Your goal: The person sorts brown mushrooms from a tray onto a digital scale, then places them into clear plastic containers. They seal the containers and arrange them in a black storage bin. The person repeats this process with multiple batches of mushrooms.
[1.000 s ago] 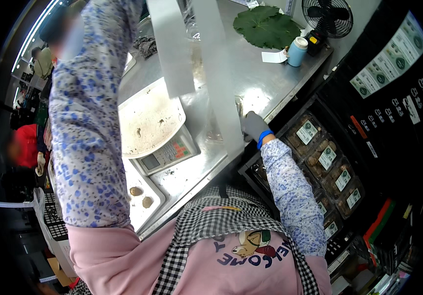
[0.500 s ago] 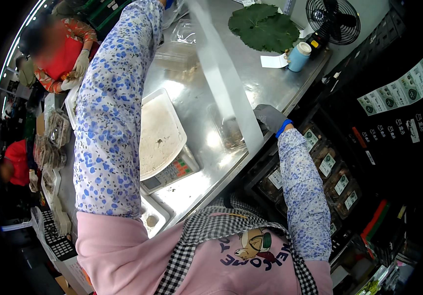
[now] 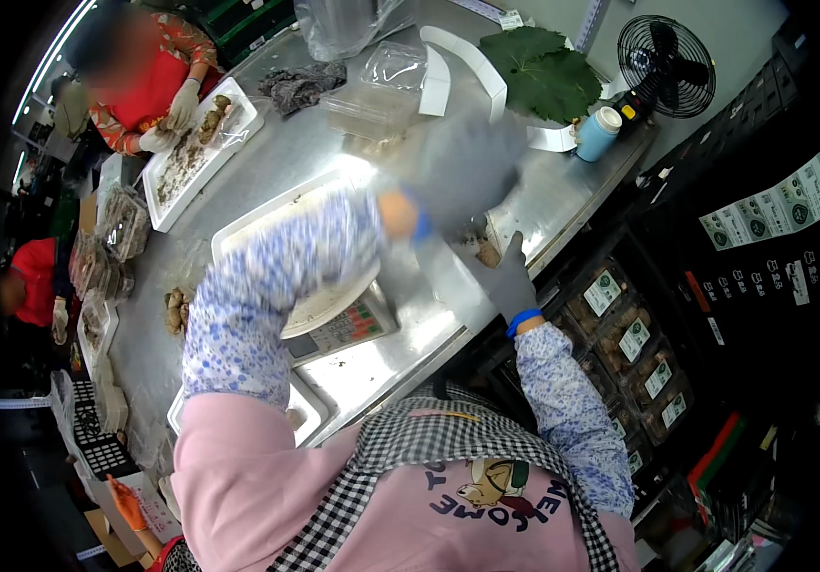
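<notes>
My left hand (image 3: 467,176), in a grey glove, is smeared by motion above the work table. Its fingers cannot be made out, nor whether it holds anything. Below it lies a clear plastic box with brown pieces (image 3: 487,253) inside, mostly hidden by my hands. My right hand (image 3: 508,281), also grey-gloved, grips the near right corner of this box, one finger pointing up along its side. Clear film (image 3: 455,279) shows beside the right hand. Left of the hands, a scale (image 3: 346,329) carries a white tray, partly behind my left sleeve.
The metal table (image 3: 543,205) bears a large green leaf (image 3: 548,71), a blue bottle (image 3: 598,135), a label strip (image 3: 472,57) and clear lids (image 3: 372,110). A black fan (image 3: 666,65) stands behind. Packed boxes (image 3: 634,338) sit at right. A co-worker handles a white tray (image 3: 202,157).
My left hand has swept from the far upper edge down towards my right hand. The long translucent strip no longer stretches between them. My right hand has shifted slightly nearer and left.
</notes>
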A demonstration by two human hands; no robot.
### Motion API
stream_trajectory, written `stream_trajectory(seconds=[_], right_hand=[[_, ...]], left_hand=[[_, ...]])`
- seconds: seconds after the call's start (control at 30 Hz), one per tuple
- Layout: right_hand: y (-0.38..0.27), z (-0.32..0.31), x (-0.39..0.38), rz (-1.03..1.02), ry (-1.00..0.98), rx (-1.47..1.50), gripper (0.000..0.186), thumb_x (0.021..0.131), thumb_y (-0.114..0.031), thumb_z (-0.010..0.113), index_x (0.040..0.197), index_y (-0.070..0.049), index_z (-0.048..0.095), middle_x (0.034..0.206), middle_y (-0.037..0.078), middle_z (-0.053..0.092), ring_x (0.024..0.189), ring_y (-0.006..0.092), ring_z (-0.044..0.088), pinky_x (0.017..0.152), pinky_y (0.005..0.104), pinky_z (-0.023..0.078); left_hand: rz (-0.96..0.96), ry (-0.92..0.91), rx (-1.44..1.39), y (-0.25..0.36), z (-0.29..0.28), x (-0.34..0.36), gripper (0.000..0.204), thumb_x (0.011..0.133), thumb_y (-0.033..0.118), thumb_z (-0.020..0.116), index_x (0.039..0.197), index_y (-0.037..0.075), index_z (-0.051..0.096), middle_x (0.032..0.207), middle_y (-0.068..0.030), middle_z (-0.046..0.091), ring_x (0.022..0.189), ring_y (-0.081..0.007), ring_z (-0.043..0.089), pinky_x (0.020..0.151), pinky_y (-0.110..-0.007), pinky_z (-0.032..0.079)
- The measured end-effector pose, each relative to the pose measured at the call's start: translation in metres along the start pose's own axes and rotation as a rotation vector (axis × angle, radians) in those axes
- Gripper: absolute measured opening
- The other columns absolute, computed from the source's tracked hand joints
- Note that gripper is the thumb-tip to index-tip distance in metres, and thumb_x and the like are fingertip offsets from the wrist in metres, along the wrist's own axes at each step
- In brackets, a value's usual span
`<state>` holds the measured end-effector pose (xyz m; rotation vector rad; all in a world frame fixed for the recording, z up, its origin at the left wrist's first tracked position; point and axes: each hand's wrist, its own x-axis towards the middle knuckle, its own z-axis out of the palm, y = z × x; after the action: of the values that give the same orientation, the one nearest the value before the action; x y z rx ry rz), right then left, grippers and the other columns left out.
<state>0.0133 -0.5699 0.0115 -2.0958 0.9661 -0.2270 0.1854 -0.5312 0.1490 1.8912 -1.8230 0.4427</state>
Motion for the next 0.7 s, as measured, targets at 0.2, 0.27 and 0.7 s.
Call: stream_trajectory(seconds=[0.2,0.27,0.7], right_hand=[[-0.003,0.013,-0.024,-0.213,0.078,-0.059,0.073,0.094,-0.025,0.057,0.150,0.004,0.020,0.145,0.034,0.036,0.129,0.0484,0.046,0.103,0.0456,0.047],[0.013,0.022,-0.012,-0.223,0.048,-0.067,0.068,0.093,-0.030,0.058,0.144,0.005,0.030,0.143,0.034,0.038,0.119,0.0497,0.053,0.098,0.0468,0.050],[-0.023,-0.051,-0.010,-0.094,-0.002,0.327,0.061,0.086,-0.053,0.070,0.103,0.004,0.055,0.092,0.018,0.064,0.086,0.0212,0.061,0.076,0.0370,0.050]], left_hand=[[-0.409,-0.258,-0.285,0.062,0.046,-0.149,0.047,0.086,0.023,0.065,0.127,0.003,0.055,0.124,-0.0253,0.056,0.109,-0.0407,0.059,0.092,-0.047,0.049],[-0.759,-0.114,-0.440,0.062,0.042,-0.167,0.041,0.091,0.026,0.062,0.124,0.003,0.054,0.115,-0.0208,0.059,0.097,-0.0341,0.062,0.084,-0.044,0.050],[-1.073,0.342,-1.426,0.075,0.032,-0.140,0.042,0.097,0.025,0.064,0.127,0.000,0.050,0.103,-0.0085,0.063,0.085,-0.0139,0.064,0.070,-0.028,0.055]])
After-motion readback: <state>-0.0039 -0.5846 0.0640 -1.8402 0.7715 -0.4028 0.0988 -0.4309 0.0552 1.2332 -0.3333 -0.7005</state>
